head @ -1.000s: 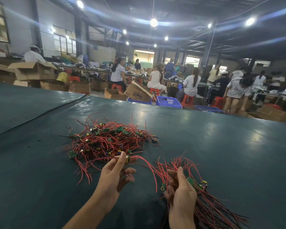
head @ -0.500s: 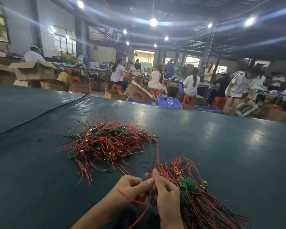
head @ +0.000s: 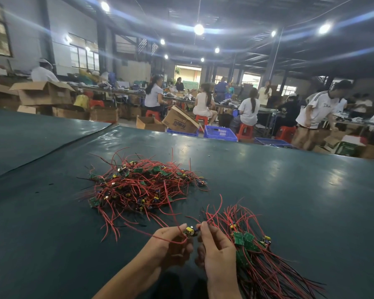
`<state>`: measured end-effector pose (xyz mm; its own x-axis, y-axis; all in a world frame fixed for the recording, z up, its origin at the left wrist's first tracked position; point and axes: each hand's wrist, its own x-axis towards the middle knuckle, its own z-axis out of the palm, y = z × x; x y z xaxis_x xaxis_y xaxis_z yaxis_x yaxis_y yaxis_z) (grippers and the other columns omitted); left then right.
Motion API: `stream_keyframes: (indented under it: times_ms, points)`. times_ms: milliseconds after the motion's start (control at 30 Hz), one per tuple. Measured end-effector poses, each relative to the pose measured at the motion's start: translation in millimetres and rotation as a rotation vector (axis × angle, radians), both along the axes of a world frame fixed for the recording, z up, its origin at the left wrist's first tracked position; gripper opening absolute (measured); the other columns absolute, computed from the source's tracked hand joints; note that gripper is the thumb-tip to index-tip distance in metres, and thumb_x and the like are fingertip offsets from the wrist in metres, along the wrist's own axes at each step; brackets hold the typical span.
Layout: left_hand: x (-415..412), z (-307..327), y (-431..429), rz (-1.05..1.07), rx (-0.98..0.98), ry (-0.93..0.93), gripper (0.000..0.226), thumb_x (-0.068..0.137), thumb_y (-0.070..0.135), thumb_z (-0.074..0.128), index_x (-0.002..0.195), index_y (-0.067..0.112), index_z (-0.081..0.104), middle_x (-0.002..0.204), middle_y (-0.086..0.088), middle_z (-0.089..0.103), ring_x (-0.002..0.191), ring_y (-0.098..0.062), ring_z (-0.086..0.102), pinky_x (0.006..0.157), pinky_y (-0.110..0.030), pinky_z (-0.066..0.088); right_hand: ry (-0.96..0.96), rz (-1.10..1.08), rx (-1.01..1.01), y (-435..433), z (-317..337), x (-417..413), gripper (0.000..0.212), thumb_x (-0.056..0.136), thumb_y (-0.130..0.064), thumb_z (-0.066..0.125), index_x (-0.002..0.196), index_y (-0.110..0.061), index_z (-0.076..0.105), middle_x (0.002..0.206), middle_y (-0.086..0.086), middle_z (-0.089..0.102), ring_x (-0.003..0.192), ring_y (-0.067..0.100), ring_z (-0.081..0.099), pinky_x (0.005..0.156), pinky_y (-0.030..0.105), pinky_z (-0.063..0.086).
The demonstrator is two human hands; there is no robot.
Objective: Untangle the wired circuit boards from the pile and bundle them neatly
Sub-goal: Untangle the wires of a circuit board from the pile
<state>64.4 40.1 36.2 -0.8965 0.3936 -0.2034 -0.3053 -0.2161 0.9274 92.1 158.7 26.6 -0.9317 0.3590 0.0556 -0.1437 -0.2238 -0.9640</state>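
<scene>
While the left hand (head: 171, 240) and right hand (head: 216, 249) pinch 1 small circuit board (head: 189, 231) over the table (head: 289, 190), between the tangled pile (head: 138, 186) and the bundle (head: 255, 262), it looks light and fragile; better hold its edges, as the red wires (head: 172, 212) are soft.

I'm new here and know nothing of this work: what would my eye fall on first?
The tangled pile of red wires and green boards sprawls in the middle of the dark green table. Nearer the camera, the left hand and right hand pinch one small board between them, beside a straighter bundle on their right.
</scene>
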Motion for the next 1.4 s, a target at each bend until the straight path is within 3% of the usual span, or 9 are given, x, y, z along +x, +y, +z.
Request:
stream_keyframes:
  times_ms: [200, 367, 567, 633, 700, 767, 967, 1200, 1400]
  points:
    - [6.4, -3.5, -3.4, -0.2, -0.059, 0.213, 0.014, 0.085, 0.005, 0.066, 0.098, 0.003, 0.063, 0.081, -0.005, 0.07, 0.066, -0.012, 0.064, 0.062, -0.021, 0.05, 0.129, -0.135, 0.136, 1.4, 2.8, 3.9, 0.023, 0.09, -0.018, 0.063, 0.068, -0.017, 0.071, 0.064, 0.002, 0.069, 0.056, 0.007, 0.062, 0.052, 0.017, 0.05]
    - [12.8, 1.4, 2.9, -0.184, -0.082, 0.298, 0.036, 0.078, 0.046, 0.071, 0.084, 0.011, 0.064, 0.072, -0.003, 0.065, 0.065, -0.012, 0.061, 0.063, -0.021, 0.047, 0.169, -0.228, 0.172, -0.6, 6.5, 7.8, 0.018, 0.091, -0.017, 0.061, 0.073, -0.015, 0.067, 0.063, 0.01, 0.063, 0.052, 0.016, 0.052, 0.051, 0.031, 0.045]
    - [9.1, -4.2, 4.8, -0.06, -0.047, 0.074, 0.05, 0.061, 0.066, 0.058, 0.067, 0.02, 0.078, 0.083, -0.007, 0.076, 0.081, -0.022, 0.073, 0.068, -0.028, 0.056, 0.254, -0.208, 0.241, -3.4, 8.6, 9.9, 0.014, 0.09, -0.02, 0.059, 0.079, -0.02, 0.069, 0.071, -0.006, 0.069, 0.055, -0.002, 0.057, 0.054, 0.008, 0.045]
    - [12.1, 0.7, 5.0, -0.04, -0.026, 0.062, 0.056, 0.059, 0.065, 0.059, 0.078, 0.017, 0.078, 0.082, -0.005, 0.076, 0.081, -0.02, 0.073, 0.071, -0.031, 0.059, 0.275, -0.199, 0.253, -5.6, 8.5, 10.6, 0.014, 0.089, -0.021, 0.059, 0.079, -0.02, 0.068, 0.069, -0.009, 0.068, 0.053, -0.004, 0.056, 0.053, 0.006, 0.043]
    - [12.7, 2.4, 5.0, 0.028, 0.002, 0.004, 0.075, 0.06, 0.06, 0.065, 0.106, 0.0, 0.068, 0.101, -0.022, 0.071, 0.097, -0.036, 0.068, 0.09, -0.045, 0.054, 0.273, -0.189, 0.244, -6.3, 8.0, 10.2, 0.015, 0.09, -0.021, 0.058, 0.078, -0.02, 0.067, 0.067, -0.008, 0.067, 0.053, -0.003, 0.056, 0.053, 0.007, 0.044]
    - [15.9, 6.3, 4.9, 0.046, 0.011, 0.004, 0.074, 0.07, 0.052, 0.062, 0.106, -0.013, 0.064, 0.107, -0.034, 0.065, 0.102, -0.048, 0.061, 0.095, -0.051, 0.047, 0.264, -0.182, 0.228, -5.9, 6.8, 8.9, 0.018, 0.092, -0.018, 0.057, 0.078, -0.02, 0.067, 0.067, -0.006, 0.067, 0.054, -0.001, 0.057, 0.053, 0.008, 0.045]
    - [11.1, 1.8, 3.7, 0.061, -0.017, 0.087, 0.046, 0.093, 0.038, 0.048, 0.072, 0.005, 0.074, 0.075, -0.018, 0.071, 0.061, -0.023, 0.068, 0.053, -0.021, 0.05, 0.218, -0.097, 0.172, -6.2, 5.3, 8.9, 0.023, 0.081, -0.036, 0.059, 0.078, -0.015, 0.068, 0.067, -0.002, 0.068, 0.059, 0.004, 0.062, 0.056, 0.012, 0.048]
    - [12.5, 2.5, 5.7, 0.126, -0.091, 0.121, 0.041, 0.098, 0.022, 0.041, 0.084, 0.002, 0.073, 0.083, -0.022, 0.072, 0.071, -0.028, 0.065, 0.066, -0.033, 0.05, 0.109, -0.098, 0.179, -4.9, 4.2, 8.0, 0.029, 0.094, -0.024, 0.057, 0.073, -0.025, 0.076, 0.066, 0.001, 0.072, 0.059, 0.007, 0.067, 0.051, 0.015, 0.05]
    - [12.0, 2.7, 4.6, 0.057, -0.09, 0.167, 0.047, 0.095, 0.04, 0.045, 0.085, 0.004, 0.074, 0.084, -0.019, 0.073, 0.074, -0.025, 0.069, 0.065, -0.028, 0.053, 0.129, -0.076, 0.186, -3.7, 4.5, 8.4, 0.028, 0.095, -0.02, 0.054, 0.08, -0.025, 0.077, 0.071, 0.001, 0.073, 0.067, 0.009, 0.069, 0.06, 0.022, 0.055]
